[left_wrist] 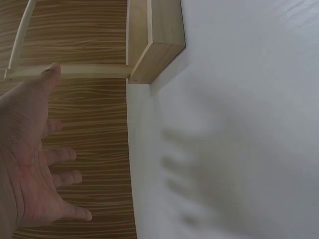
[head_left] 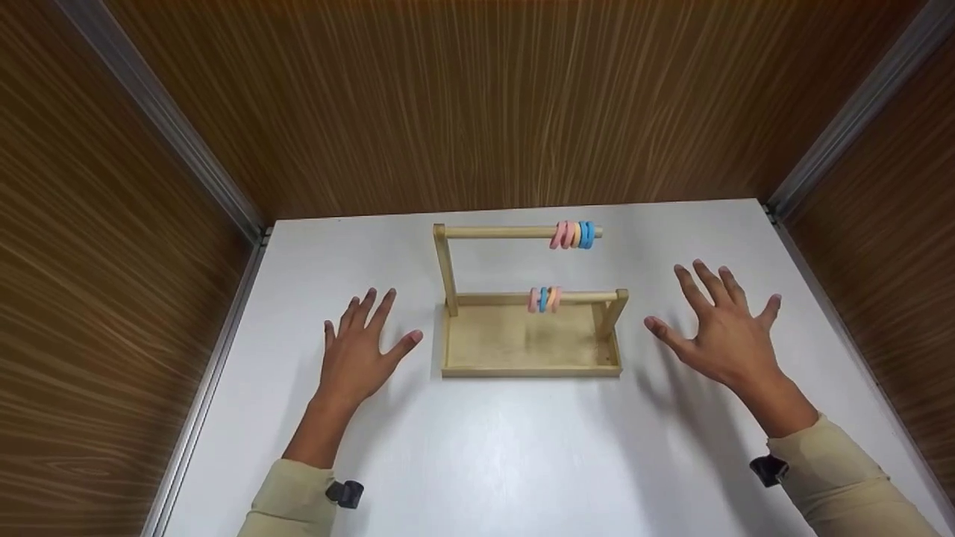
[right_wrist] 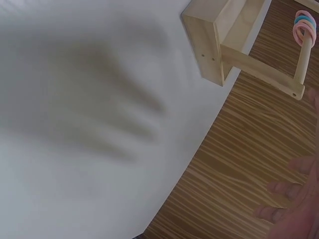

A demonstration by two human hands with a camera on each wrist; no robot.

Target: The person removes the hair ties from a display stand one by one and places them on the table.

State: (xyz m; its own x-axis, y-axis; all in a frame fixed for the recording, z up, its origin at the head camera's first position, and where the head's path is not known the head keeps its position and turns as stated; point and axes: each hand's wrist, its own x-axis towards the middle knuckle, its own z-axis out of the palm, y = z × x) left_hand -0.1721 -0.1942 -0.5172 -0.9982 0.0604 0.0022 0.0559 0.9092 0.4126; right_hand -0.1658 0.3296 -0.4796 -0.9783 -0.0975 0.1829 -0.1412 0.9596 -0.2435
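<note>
A wooden rack point(head_left: 533, 371) with a shallow tray base stands mid-table, bearing two horizontal rods. On the upper, rear rod point(head_left: 496, 232), pink, cream and blue rings point(head_left: 573, 235) gather near its free right end. Pink, blue and cream rings point(head_left: 544, 299) hang by the free left end of the lower rod point(head_left: 589, 296). To the rack's left is my left hand point(head_left: 355, 359), fingers spread, holding nothing; the left wrist view shows its palm point(left_wrist: 30, 174). My right hand point(head_left: 727, 339) hovers at the rack's right, likewise spread and bare. Neither hand touches the rack.
The white tabletop point(head_left: 477, 455) lies under the rack and both hands. Wood-grain panels rise at the back point(head_left: 492, 104), left point(head_left: 112, 298) and right point(head_left: 888, 253), with metal strips point(head_left: 171, 142) at the corners. Dark wrist devices point(head_left: 345, 494) sit on both sleeves.
</note>
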